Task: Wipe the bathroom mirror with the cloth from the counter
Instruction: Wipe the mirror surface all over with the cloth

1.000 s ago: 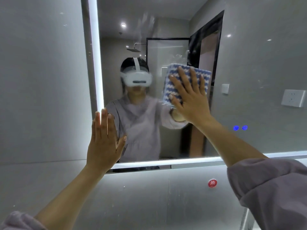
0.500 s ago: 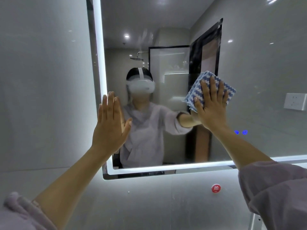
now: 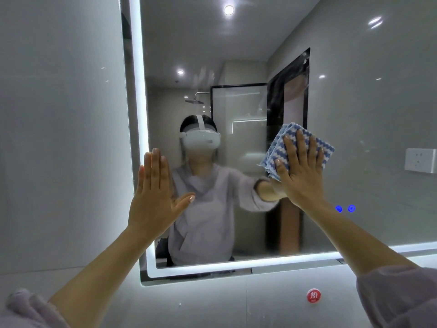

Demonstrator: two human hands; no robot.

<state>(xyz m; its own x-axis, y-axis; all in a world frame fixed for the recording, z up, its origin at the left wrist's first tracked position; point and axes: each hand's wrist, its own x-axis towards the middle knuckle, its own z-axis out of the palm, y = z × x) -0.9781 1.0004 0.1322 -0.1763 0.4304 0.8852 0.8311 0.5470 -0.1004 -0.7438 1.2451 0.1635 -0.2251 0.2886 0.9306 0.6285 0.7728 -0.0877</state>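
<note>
The mirror (image 3: 236, 55) is hanging on a grey tiled wall (image 3: 59, 138), its left and bottom edges glowing with a white light strip (image 3: 138, 91). Its top and right edges are running out of frame. The glass is showing faint smears in its upper middle, and two small blue lit icons (image 3: 345, 208) are glowing low on the right part.

The left hand (image 3: 156, 197) is lying flat and upright at the mirror's left edge, over the light strip, palm to the glass. Its four fingers (image 3: 155, 166) are pressed together and pointing up, while the thumb is angling out to the right. Whether the palm is fully touching the glass cannot be told. The forearm is bare, with a pale sleeve (image 3: 26, 308) bunched at the near left corner.

The cloth (image 3: 276, 150) is blue and white in a wavy stripe, folded into several layers whose edges are fanning out at its left side. It is sitting against the glass right of centre, at mid height. The right hand (image 3: 300, 171) is pressing it flat to the mirror, fingers slightly spread across it and tilting up and left. The hand is hiding much of the cloth's lower part.

A white wall socket (image 3: 419, 160) is appearing at the far right, cut by the frame. A round red sticker (image 3: 313, 295) is sitting on the wall below the mirror. The tabletop is out of view.
</note>
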